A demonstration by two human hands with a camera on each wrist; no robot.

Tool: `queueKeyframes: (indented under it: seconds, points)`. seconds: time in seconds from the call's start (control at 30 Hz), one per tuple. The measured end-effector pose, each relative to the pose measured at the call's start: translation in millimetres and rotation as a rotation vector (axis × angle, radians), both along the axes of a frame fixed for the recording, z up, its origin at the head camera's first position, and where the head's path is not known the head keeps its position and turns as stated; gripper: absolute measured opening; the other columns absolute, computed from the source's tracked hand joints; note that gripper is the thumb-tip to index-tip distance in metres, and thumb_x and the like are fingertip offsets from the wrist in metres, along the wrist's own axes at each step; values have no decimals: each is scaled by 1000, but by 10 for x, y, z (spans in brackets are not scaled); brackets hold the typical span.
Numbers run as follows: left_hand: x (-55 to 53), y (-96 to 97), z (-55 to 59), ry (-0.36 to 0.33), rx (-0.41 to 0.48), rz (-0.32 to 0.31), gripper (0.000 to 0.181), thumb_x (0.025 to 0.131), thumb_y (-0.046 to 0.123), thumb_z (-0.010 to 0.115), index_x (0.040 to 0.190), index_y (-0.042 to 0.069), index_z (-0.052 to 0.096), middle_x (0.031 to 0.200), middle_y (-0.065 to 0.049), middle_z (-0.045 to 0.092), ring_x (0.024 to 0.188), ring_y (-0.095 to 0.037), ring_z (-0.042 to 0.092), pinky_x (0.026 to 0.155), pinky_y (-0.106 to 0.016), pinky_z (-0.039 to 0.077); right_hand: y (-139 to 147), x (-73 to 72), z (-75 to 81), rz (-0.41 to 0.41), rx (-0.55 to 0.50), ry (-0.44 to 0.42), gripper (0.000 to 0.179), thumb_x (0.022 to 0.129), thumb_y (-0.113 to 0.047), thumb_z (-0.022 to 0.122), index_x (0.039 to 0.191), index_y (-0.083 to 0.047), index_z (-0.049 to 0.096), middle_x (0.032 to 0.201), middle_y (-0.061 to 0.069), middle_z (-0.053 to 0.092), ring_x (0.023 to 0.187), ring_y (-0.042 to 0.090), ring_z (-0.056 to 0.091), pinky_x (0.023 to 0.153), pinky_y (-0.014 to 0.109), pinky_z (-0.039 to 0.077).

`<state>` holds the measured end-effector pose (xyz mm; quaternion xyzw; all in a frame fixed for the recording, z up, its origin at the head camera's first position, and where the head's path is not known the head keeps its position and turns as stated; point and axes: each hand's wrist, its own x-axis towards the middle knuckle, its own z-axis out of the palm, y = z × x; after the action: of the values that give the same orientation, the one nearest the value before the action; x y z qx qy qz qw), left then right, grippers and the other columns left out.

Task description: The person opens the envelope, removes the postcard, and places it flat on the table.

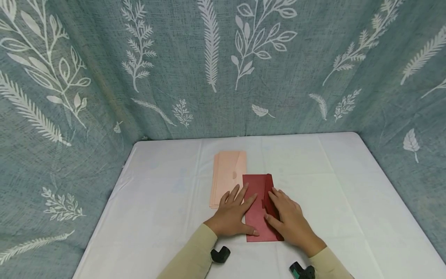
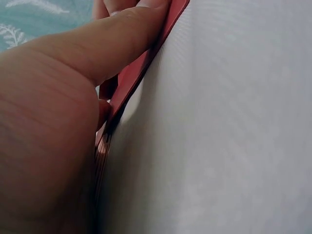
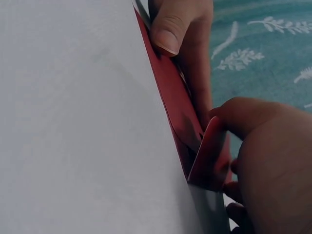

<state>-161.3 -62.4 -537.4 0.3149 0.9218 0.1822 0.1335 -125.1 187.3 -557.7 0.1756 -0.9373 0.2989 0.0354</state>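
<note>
Red envelope (image 1: 256, 215), pink stack (image 1: 228, 172) on tablecloth (image 1: 167, 201)

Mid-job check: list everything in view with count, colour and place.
Table: one, white-topped, central
Curtain: count unclear, teal with white leaf prints, behind and beside the table
Peach envelopes: several, exact count unclear, peach, stacked mid-table
Red envelope: one, red, nearer and right of the stack
Wrist devices: two, black, one part green, by the wrists
Sleeves: two, pale yellow-green, bottom edge
Left hand, right hand: two, bare, on the red envelope
</note>
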Motion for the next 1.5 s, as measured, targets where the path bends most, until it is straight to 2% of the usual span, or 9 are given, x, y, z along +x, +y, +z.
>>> queueKeyframes:
  seconds: [0.47,0.73,0.93,1.13,1.5]
  points:
    - [14,-5,11,0,1,8,114,86,75,78,175,23,28,182,-6,-3,165,-32,-8,127,-59,4,78,5,10,23,-116,27,71,103,-22,74,165,-5,45,167,18,46,154,42,39,111,77,33]
    - [23,-12,18,4,8,12,115,85,75,79,175,23,29,182,-5,-3,165,-31,-7,127,-59,4,121,16,28,29,-207,19,66,105,-13,68,166,-6,45,167,18,45,151,45,43,114,73,35]
    - [21,-16,8,2,7,13,115,85,75,79,175,24,29,183,-5,-2,165,-31,-7,127,-59,4,135,34,23,15,-226,12,62,108,-15,65,166,-6,44,167,20,44,150,49,42,113,74,35]
    - [17,-16,-10,0,13,16,115,85,76,79,174,23,30,183,-5,-1,165,-31,-7,127,-58,4,149,46,29,0,-238,31,59,110,-13,63,166,-10,46,166,19,46,150,46,42,113,72,35]
    - [15,-11,-7,-4,16,17,115,85,75,80,174,24,30,183,-5,-1,165,-31,-7,127,-58,4,215,40,63,-39,-268,45,55,109,-9,63,162,-4,49,163,23,48,149,46,44,113,69,39]
